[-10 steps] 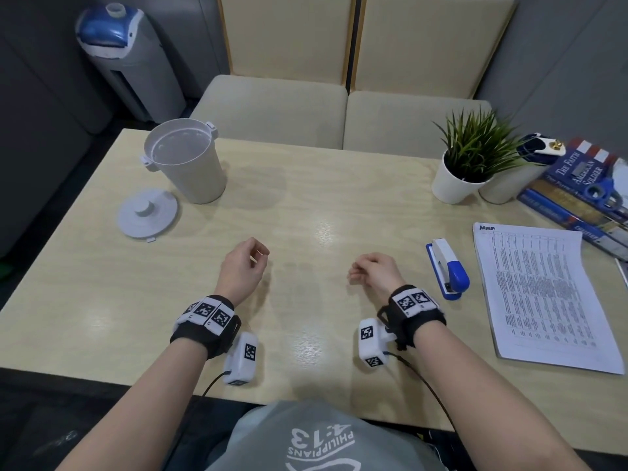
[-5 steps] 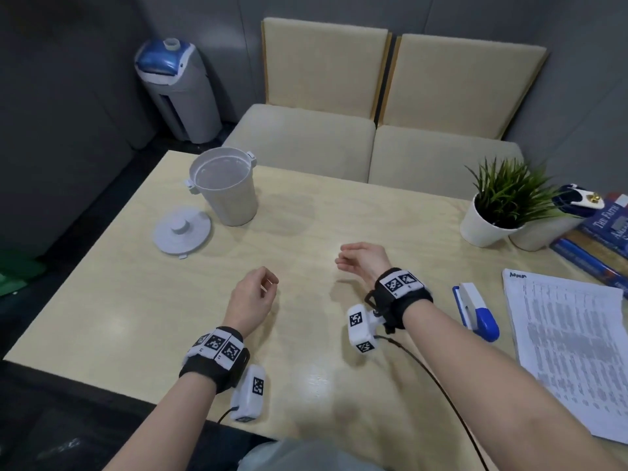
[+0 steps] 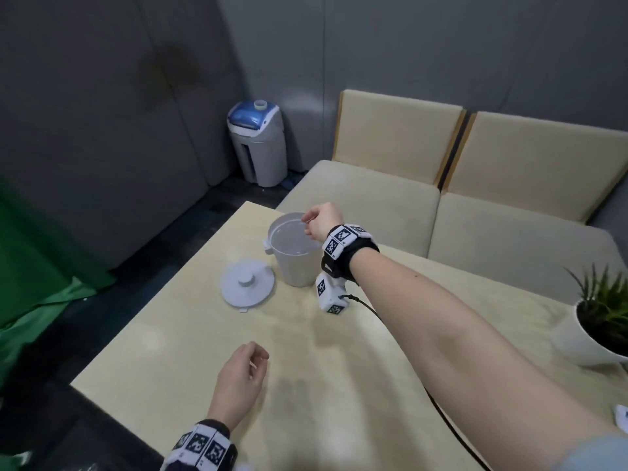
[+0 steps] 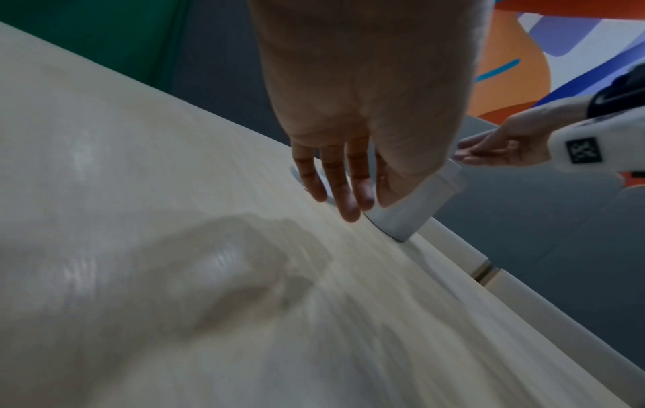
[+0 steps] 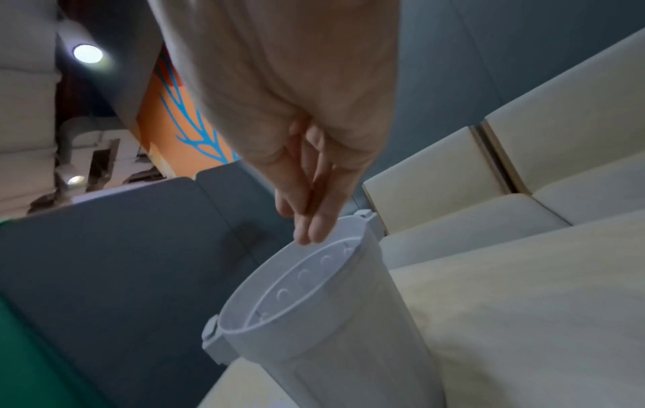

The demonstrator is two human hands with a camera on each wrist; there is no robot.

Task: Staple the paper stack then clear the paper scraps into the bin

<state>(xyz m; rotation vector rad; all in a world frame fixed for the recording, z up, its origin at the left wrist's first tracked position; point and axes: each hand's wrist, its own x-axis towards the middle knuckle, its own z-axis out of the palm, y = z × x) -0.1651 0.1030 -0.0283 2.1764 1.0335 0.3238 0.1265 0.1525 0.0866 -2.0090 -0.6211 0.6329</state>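
Observation:
The white bin (image 3: pixel 294 263) stands open-topped at the table's far left corner, and the right wrist view looks into it from the rim (image 5: pixel 314 317). My right hand (image 3: pixel 314 222) hovers over that rim with straight fingers pressed together (image 5: pixel 310 229); I see no scrap in them. The left wrist view also catches the bin (image 4: pixel 415 209) and the right hand (image 4: pixel 495 149) above it. My left hand (image 3: pixel 243 368) rests on the table near the front edge, fingers relaxed (image 4: pixel 345 204) and holding nothing. Paper stack and stapler are out of view.
The bin's round lid (image 3: pixel 246 288) lies flat just left of the bin. A potted plant (image 3: pixel 601 321) stands at the right edge. Beige seat cushions (image 3: pixel 373 205) run behind the table (image 3: pixel 339 385). A water dispenser (image 3: pixel 258 144) stands on the floor.
My right hand has travelled from the middle of the table up and left to the bin's rim. The view swung left, so papers and stapler dropped out. The left hand stayed put.

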